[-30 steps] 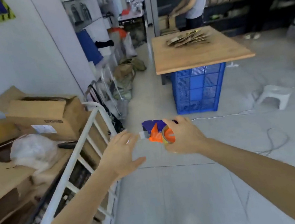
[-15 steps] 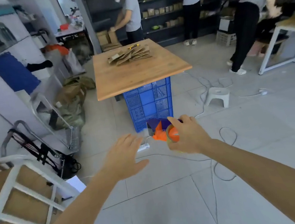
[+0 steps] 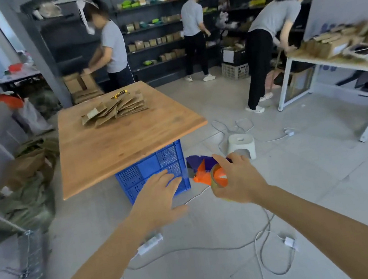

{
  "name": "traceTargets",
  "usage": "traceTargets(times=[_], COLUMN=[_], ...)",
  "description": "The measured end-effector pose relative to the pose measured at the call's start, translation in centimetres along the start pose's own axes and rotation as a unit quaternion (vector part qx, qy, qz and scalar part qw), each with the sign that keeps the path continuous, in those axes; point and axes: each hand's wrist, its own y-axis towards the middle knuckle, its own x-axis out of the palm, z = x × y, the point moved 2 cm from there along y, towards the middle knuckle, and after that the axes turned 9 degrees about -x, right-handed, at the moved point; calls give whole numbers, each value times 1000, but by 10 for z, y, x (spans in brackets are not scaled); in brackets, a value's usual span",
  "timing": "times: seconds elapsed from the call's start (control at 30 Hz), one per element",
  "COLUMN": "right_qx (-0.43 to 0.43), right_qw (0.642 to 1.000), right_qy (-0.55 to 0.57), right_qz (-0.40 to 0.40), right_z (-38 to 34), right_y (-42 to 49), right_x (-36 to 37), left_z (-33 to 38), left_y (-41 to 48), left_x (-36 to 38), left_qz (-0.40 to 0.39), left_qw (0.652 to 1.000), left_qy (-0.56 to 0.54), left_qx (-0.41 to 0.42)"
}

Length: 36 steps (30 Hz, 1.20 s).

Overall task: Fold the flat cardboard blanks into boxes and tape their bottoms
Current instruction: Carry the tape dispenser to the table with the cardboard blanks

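Cardboard blanks (image 3: 114, 110) lie in a loose, overlapping heap on the far part of the wooden tabletop (image 3: 120, 146), well apart from me and not yet folded, with a yellow knife (image 3: 119, 94) just behind them. That tabletop rests on a blue crate (image 3: 151, 170). My right grip (image 3: 238, 179) is curled round an orange and purple tape dispenser (image 3: 201, 176), its roll against my palm, held in the air beside the crate. My left grip (image 3: 160, 194) is spread flat with straight fingers and has hold of nothing. Between me and the tabletop the floor carries white cables (image 3: 261, 258) and a power strip (image 3: 150, 244), and a white stool (image 3: 240, 145) stands just to the right. I think the first danger is catching a foot in those loops as I step in. After that, folding needs both grips, so the dispenser must go down somewhere stable. Pulling one blank carelessly could also slide the whole heap off the edge.
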Motion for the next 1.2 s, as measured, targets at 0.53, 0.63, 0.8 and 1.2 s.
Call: traceTargets(times=[0.53, 0.63, 0.8, 1.2], right_qx=[38, 32, 18, -3], right_qw=[999, 999, 1000, 999], right_qy=[-10, -9, -3, -23], right_qz=[2, -2, -25, -45], right_z=[206, 249, 298, 396], right_y=[250, 307, 380, 575], right_x=[-22, -33, -33, -7], left_z=[-8, -10, -22, -76], left_y=[336, 402, 488, 688], left_x=[65, 67, 92, 166], left_qz=[-20, 9, 1, -50], left_qw=[998, 997, 998, 997], left_qy=[-51, -71, -59, -56], left_qx=[31, 36, 36, -19])
